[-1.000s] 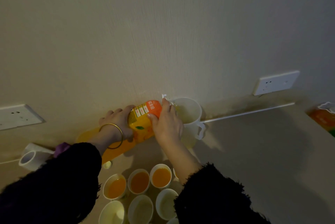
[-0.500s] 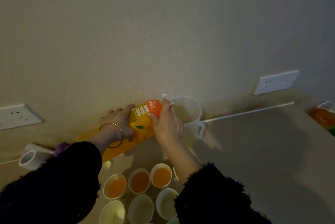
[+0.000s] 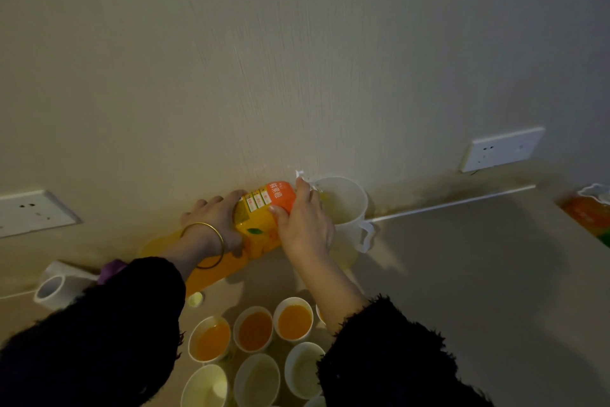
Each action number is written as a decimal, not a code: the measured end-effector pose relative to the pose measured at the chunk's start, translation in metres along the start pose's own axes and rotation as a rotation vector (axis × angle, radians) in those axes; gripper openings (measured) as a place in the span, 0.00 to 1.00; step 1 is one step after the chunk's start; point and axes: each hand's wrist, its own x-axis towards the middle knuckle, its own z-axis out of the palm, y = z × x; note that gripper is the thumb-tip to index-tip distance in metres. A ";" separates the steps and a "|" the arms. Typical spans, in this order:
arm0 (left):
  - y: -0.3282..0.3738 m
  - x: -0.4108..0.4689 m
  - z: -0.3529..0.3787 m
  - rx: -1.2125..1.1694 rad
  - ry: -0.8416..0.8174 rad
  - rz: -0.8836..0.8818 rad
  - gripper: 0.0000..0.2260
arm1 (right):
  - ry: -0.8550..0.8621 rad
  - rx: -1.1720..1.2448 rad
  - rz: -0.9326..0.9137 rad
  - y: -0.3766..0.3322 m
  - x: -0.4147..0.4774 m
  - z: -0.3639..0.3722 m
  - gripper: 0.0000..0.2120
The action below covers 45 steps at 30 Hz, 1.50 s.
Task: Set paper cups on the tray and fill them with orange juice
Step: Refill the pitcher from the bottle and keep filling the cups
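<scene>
An orange juice carton (image 3: 257, 225) lies tipped on its side toward a white plastic jug (image 3: 346, 208) by the wall. My left hand (image 3: 214, 222) grips the carton's body from the left. My right hand (image 3: 305, 222) holds its top end beside the jug's rim. Near the bottom edge stand several paper cups. Three in the back row, among them a filled cup (image 3: 294, 322), hold orange juice. The front cups, such as a pale cup (image 3: 257, 380), hold none. The tray under the cups cannot be made out.
A roll of clear tape (image 3: 54, 288) lies at the left by the wall. A small cap (image 3: 195, 299) rests near the carton. Two wall sockets (image 3: 501, 149) flank the scene. Another juice pack (image 3: 591, 212) sits at the right edge.
</scene>
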 end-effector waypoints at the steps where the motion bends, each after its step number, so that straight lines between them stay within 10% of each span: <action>1: 0.000 0.000 0.000 -0.002 0.001 0.002 0.51 | 0.000 0.001 -0.002 0.000 0.000 0.000 0.34; 45: 0.001 -0.001 -0.003 0.009 -0.011 0.003 0.50 | 0.012 0.008 0.016 0.000 -0.001 -0.002 0.32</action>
